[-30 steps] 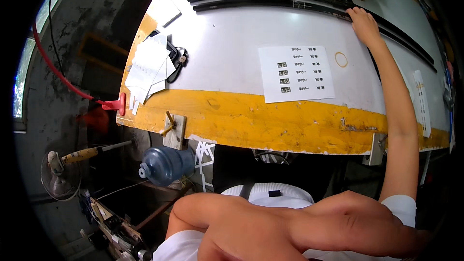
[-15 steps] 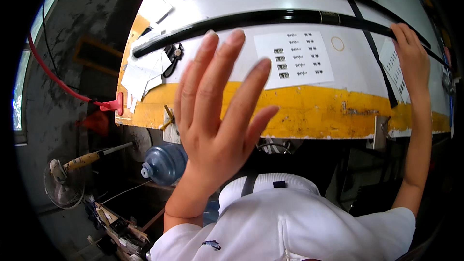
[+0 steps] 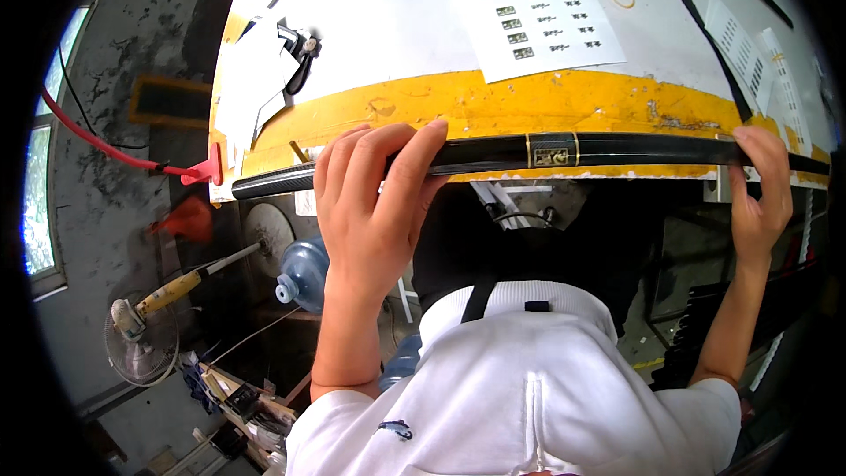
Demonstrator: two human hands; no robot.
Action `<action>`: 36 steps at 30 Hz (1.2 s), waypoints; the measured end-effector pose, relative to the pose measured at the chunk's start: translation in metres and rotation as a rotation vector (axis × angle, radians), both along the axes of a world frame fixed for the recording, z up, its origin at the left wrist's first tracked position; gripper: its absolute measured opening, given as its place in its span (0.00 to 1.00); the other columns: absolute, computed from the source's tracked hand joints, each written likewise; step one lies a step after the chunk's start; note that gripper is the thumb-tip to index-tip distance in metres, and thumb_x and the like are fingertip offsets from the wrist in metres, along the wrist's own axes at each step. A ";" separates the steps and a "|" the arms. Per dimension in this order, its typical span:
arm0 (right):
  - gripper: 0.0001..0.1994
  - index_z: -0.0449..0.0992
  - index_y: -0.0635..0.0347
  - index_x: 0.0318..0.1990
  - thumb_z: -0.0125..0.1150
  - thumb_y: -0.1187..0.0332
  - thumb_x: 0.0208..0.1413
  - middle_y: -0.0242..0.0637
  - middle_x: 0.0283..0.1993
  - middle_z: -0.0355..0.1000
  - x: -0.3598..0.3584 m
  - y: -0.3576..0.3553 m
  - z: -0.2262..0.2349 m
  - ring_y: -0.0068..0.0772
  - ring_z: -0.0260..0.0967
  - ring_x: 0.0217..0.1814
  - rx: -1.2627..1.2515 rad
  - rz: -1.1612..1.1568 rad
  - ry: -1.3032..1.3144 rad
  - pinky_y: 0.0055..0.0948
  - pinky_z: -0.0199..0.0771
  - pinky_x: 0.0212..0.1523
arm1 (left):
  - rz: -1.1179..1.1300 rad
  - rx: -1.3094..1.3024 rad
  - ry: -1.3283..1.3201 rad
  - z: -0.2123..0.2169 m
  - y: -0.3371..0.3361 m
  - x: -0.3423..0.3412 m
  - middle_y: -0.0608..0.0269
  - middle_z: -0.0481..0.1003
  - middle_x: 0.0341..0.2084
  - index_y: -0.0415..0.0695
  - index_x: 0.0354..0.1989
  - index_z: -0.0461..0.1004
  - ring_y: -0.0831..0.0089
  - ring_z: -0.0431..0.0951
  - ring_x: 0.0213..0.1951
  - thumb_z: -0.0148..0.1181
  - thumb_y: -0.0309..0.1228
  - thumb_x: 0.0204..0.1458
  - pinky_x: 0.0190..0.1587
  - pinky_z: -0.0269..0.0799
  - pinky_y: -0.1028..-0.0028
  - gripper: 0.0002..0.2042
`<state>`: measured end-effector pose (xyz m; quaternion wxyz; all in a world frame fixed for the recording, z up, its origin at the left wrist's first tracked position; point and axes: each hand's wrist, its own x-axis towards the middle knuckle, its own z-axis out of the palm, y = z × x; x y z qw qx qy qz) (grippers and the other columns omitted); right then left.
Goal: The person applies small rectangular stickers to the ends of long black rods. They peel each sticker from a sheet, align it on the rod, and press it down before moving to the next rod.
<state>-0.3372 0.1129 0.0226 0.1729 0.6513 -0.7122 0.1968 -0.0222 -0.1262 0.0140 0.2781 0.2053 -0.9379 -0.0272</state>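
Note:
A long, glossy black fishing rod [image 3: 485,152] lies level along the near edge of the table, with a gold-framed label [image 3: 552,150] around its middle and a textured left end. My left hand [image 3: 370,203] is closed over the rod to the left of the label, its fingers bent across the top. Farther right, my right hand [image 3: 763,183] pinches the thinner part of the same rod between thumb and fingers. A white sheet of small printed stickers [image 3: 564,31] lies beyond the rod.
The white table [image 3: 388,26] has a yellow near border [image 3: 344,115]. Black-handled scissors [image 3: 302,62] and paper scraps lie at left, more sticker sheets [image 3: 740,44] and a black strap at right. Below stand a blue water bottle [image 3: 305,275] and a fan [image 3: 141,335].
The fishing rod has come from farther back on the table to its near edge. My left hand, raised and spread before, has closed on it. My right hand came nearer with the rod.

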 end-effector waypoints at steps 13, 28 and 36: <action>0.18 0.77 0.59 0.50 0.60 0.83 0.50 0.36 0.48 0.72 0.030 -0.026 -0.041 0.37 0.68 0.53 0.022 -0.055 -0.118 0.35 0.68 0.54 | 0.038 -0.026 -0.086 -0.023 -0.025 0.024 0.64 0.74 0.37 0.51 0.52 0.76 0.63 0.74 0.44 0.65 0.29 0.46 0.59 0.64 0.57 0.21; 0.17 0.77 0.59 0.48 0.64 0.79 0.47 0.39 0.46 0.73 0.040 -0.041 -0.038 0.41 0.70 0.51 0.034 -0.011 -0.180 0.36 0.69 0.53 | 0.003 0.071 -0.217 -0.035 -0.037 0.036 0.61 0.76 0.44 0.47 0.54 0.74 0.59 0.74 0.50 0.63 0.32 0.49 0.60 0.64 0.57 0.21; 0.13 0.77 0.61 0.48 0.61 0.70 0.55 0.41 0.46 0.74 0.033 -0.148 -0.014 0.38 0.71 0.51 0.052 0.066 -0.257 0.33 0.71 0.53 | -0.219 0.127 -0.296 0.018 -0.073 -0.022 0.65 0.73 0.55 0.50 0.55 0.74 0.61 0.71 0.59 0.60 0.36 0.54 0.60 0.66 0.56 0.19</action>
